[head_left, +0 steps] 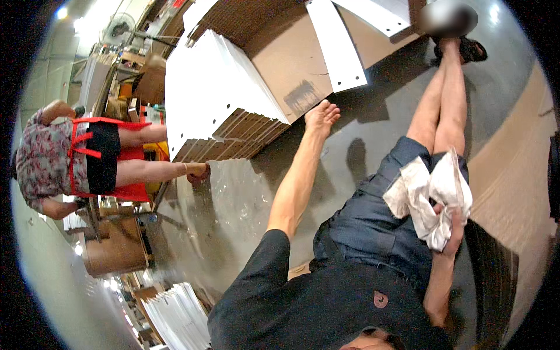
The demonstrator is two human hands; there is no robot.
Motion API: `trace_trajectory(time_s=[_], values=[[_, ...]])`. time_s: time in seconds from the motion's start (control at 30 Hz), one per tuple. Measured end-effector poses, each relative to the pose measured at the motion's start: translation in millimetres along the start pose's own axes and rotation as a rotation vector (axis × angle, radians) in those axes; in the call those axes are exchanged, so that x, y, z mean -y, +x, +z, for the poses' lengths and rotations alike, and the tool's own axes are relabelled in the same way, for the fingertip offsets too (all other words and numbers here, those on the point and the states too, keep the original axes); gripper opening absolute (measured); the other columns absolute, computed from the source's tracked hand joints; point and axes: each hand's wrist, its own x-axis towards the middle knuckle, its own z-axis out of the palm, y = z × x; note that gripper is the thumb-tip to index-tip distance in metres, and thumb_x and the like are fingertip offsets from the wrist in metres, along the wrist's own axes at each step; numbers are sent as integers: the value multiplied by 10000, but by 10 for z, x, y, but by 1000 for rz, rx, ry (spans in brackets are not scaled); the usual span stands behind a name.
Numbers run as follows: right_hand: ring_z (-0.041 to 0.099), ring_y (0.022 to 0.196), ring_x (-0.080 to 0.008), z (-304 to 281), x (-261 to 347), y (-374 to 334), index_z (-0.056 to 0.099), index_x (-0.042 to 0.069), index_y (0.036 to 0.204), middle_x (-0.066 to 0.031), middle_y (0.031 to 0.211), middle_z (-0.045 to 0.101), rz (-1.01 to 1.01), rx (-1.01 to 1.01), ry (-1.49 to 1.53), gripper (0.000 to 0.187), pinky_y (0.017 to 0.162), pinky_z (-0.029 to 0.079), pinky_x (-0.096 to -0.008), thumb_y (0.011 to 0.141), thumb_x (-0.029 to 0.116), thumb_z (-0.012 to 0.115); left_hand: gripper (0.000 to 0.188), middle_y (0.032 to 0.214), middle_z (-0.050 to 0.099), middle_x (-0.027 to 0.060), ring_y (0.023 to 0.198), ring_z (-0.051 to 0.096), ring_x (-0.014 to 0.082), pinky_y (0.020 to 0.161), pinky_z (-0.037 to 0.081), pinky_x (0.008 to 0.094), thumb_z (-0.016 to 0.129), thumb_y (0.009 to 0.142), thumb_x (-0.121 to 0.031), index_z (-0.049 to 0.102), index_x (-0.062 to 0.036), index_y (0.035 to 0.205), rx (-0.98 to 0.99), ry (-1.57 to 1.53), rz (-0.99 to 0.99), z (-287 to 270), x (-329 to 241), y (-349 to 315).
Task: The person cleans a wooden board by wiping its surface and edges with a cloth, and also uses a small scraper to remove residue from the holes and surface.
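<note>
My left hand (322, 118) is stretched out beside the cardboard-covered surface (291, 64), its fingers slightly bent and nothing visible in them. Just beyond the fingertips lies the end of a long white panel (338, 49) with dark holes near its corners. A second white panel (379, 14) lies further to the right. My right hand (454, 230) is down by my thigh, closed on a crumpled white cloth (429, 198) that covers part of its fingers. To the left of my left hand stands a stack of white boards (216, 87) with brown, drilled edges.
At the left a co-worker (52, 151) in a patterned shirt and red apron stands at a cluttered workbench. More white boards (175, 315) stand at the lower left. A fan (121, 26) is at the upper left. Brown cardboard (513, 157) is at my right.
</note>
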Motion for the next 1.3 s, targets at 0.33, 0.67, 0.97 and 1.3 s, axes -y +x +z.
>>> trace_trajectory(time_s=[0.33, 0.67, 0.97, 1.3], values=[[609, 833, -149, 158, 65, 327, 573, 20, 1226, -63, 984, 644, 113, -151, -45, 376, 772, 524, -291, 1020, 329, 512, 344, 925, 631, 153, 823, 654, 297, 658, 579, 440, 660, 956, -291, 595, 23, 1080, -246, 64, -33, 355, 185, 579], [591, 947, -164, 188, 126, 561, 517, 35, 1303, -67, 1131, 611, 202, -69, -53, 428, 858, 502, -327, 1017, 352, 502, 334, 1034, 609, 126, 945, 619, 286, 829, 569, 471, 596, 994, -333, 586, -29, 1134, -139, -212, -88, 274, 304, 760], [644, 809, -181, 39, 15, 594, 567, 20, 1230, -85, 965, 669, 146, 31, -132, 389, 749, 550, -331, 1011, 337, 510, 189, 1028, 630, 147, 879, 663, 280, 720, 645, 365, 608, 958, -106, 589, -17, 1124, -19, -300, -166, 299, 308, 852], [669, 862, -171, 891, 20, 1048, 598, -34, 1203, -96, 1001, 685, 84, 78, -87, 336, 746, 556, -300, 971, 208, 613, 161, 908, 687, 156, 736, 690, 204, 633, 582, 288, 630, 879, -8, 584, 43, 1025, 438, 69, -238, 700, 385, -925]])
